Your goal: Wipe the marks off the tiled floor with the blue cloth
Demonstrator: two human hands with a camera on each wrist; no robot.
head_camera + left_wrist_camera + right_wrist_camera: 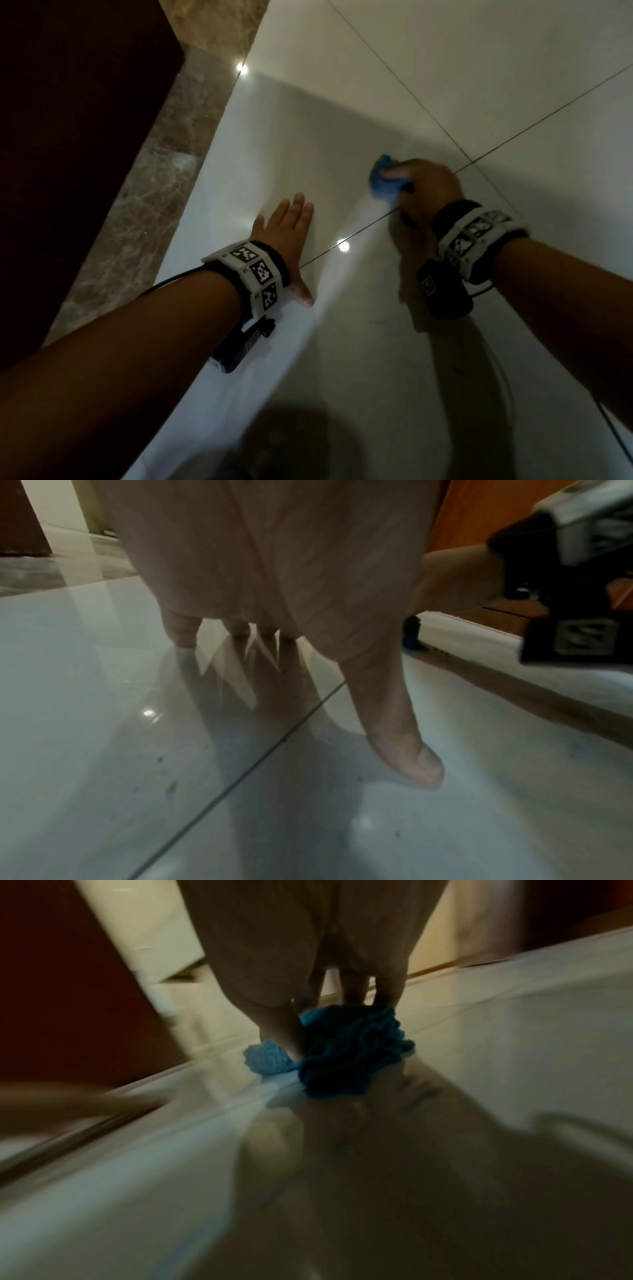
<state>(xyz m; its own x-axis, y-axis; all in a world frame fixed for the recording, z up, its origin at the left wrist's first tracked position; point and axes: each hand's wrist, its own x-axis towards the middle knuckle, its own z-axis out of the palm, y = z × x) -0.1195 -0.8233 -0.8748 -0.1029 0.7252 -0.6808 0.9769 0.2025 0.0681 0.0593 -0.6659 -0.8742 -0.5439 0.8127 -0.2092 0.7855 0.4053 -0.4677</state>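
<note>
Head view. Right hand (423,190) bunched the blue cloth (385,180) against the tiled floor (342,359), to the right beside a grout line (356,233). Left hand (286,236) lay flat, fingers straight, holding nothing, bracing to the left. Advice, as judgement: press evenly, rub short overlapping strokes, lean weight on the braced hand. Marks were hard to make out here; the near floor sat in shadow.

Left wrist view. Thumb (404,734) and fingertips (181,634) rested on the tile. Small dark specks (169,788) showed near the grout line, well apart from the cloth; they likely need wiping.

Right wrist view. Fingers curled round the cloth, which touched the floor. Motion blur hid any marks; the cloth's underside was unseen.
</note>
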